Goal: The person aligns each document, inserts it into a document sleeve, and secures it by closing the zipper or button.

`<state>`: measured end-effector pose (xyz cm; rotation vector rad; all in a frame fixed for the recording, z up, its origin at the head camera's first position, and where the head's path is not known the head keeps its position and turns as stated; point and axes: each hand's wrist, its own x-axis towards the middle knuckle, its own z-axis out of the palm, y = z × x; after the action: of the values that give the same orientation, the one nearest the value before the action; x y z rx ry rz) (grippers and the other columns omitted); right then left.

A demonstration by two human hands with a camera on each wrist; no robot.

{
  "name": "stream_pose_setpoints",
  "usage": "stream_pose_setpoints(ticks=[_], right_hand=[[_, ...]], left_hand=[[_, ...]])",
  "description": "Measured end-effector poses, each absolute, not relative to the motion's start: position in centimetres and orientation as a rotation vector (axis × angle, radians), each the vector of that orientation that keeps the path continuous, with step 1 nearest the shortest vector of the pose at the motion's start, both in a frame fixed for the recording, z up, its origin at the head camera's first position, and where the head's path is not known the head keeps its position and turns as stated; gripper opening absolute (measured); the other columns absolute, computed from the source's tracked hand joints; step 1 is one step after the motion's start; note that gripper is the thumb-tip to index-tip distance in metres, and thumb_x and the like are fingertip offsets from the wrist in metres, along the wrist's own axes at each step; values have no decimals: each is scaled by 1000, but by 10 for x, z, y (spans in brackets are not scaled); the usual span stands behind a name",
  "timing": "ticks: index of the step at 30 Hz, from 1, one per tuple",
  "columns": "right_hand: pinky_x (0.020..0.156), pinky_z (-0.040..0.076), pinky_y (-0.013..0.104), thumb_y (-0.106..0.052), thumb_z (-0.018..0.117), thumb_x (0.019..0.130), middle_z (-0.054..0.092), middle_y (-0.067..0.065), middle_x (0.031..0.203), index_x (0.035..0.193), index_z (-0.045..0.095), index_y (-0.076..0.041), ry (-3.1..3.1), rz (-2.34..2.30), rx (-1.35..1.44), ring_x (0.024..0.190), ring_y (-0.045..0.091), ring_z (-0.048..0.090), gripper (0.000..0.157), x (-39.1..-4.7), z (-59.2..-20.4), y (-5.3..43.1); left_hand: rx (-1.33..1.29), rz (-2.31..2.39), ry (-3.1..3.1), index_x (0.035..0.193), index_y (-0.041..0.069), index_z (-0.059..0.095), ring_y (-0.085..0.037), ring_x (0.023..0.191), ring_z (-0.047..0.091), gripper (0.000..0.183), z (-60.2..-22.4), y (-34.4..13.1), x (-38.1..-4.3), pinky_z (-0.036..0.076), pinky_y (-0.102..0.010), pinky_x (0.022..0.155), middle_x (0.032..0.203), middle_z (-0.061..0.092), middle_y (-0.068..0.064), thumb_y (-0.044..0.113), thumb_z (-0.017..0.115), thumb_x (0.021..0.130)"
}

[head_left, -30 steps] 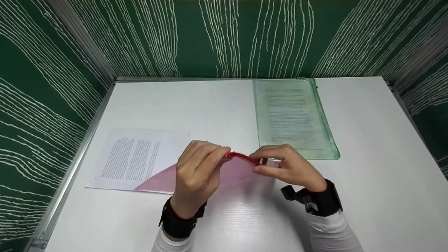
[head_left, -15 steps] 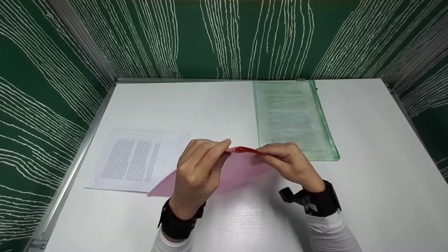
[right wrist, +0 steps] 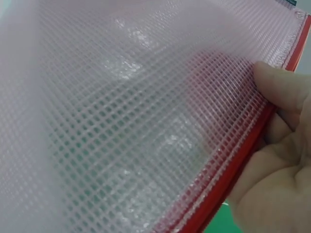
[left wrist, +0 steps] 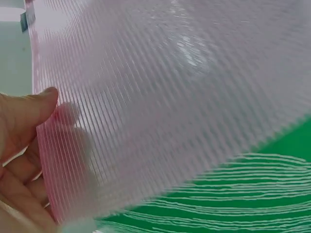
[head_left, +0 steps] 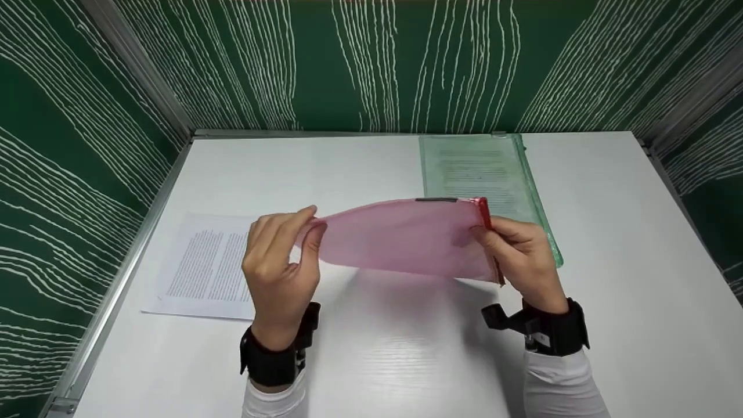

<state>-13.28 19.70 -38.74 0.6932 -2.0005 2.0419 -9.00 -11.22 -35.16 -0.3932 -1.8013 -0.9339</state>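
A translucent pink mesh zipper pouch (head_left: 400,238) is stretched between both hands above the table. My left hand (head_left: 281,261) pinches its left end, thumb on the near face and fingers behind, as the left wrist view shows through the ribbed sheet (left wrist: 146,107). At the other end my right hand (head_left: 525,258) grips the pouch beside its red zipper edge (head_left: 484,215). In the right wrist view the red edge (right wrist: 243,155) runs diagonally past the thumb, and the fingers show dimly through the mesh. A dark strip (head_left: 436,200) marks the pouch's top edge.
Printed white paper (head_left: 203,267) lies at the left of the white table (head_left: 400,360), partly behind the left hand. A green zipper pouch (head_left: 464,162) holding a printed sheet lies at the back right, partly covered by the pink pouch. Green walls with white lines surround the table.
The pink pouch has been lifted and turned, its red zipper edge swinging to the right. My left hand has moved left to the opposite end; the right hand has shifted right with the zipper edge.
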Motion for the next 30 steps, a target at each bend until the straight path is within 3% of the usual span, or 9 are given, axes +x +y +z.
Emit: stream_pose_setpoints(ticks=[8,16,24,30], right_hand=[[75,59,30,3,61,100,76,14,87,101,72,15,-1953,2128,545,88,19,73,16,-132,-386,203],[77,59,32,4,59,101,76,14,90,104,69,18,-1847,2220,576,91,22,70,18,-133,-386,204],[86,58,36,11,51,101,73,21,109,119,64,21,-1607,2430,698,100,26,71,23,-135,-386,201],[86,57,32,9,55,101,75,16,106,115,67,18,-1839,2289,677,97,21,72,21,-136,-387,204]], left_hand=[[-351,-1428,-1718,117,-8,69,-22,89,68,33,-363,-122,-105,54,-32,87,95,73,-12,-8,78,85],[-509,-1890,-1853,110,-12,68,-22,91,72,21,-377,-126,-119,57,-35,85,98,75,-12,-3,74,91],[-577,-1867,-1898,96,-12,70,-15,80,71,8,-376,-123,-117,58,-30,74,88,75,-8,-5,72,92],[-582,-1843,-1750,95,-10,70,-22,70,73,20,-371,-116,-110,59,-33,66,79,73,-15,10,74,95]])
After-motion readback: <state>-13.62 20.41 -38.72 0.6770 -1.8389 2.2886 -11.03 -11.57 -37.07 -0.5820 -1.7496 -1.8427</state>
